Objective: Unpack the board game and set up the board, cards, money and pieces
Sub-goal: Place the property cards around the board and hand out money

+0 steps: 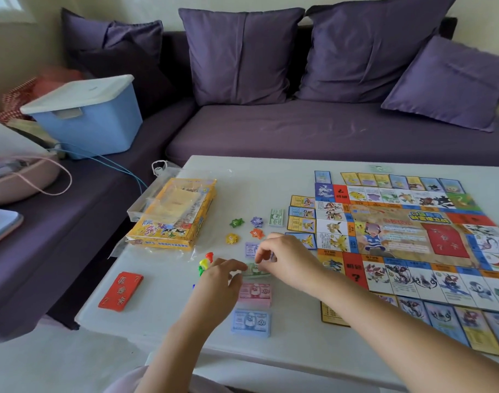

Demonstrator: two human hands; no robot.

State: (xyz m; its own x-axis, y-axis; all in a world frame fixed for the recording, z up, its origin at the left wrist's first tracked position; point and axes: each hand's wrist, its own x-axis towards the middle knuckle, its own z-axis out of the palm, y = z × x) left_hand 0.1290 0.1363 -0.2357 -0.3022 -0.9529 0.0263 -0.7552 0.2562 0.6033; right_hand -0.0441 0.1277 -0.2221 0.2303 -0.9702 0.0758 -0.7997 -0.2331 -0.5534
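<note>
Your left hand (218,279) pinches the left end of the green banknote stack (256,270), which lies on the table (163,321) beside the game board (412,236). Your right hand (288,258) curls its fingertips together at the stack's top edge; I cannot tell whether they grip anything.

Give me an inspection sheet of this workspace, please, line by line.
Surface: white table.
Job's things: board unfolded, cards round it; red card deck; pink stack, blue stack, green stack of banknotes; star pieces; pawns.
Clutter: game box, clear plastic on it.
Hands: left hand holds the green stack's edge; right hand pinches above it, contents unclear.
Cables: blue cable across the sofa.
Surroundings: purple sofa, blue storage bin.
</note>
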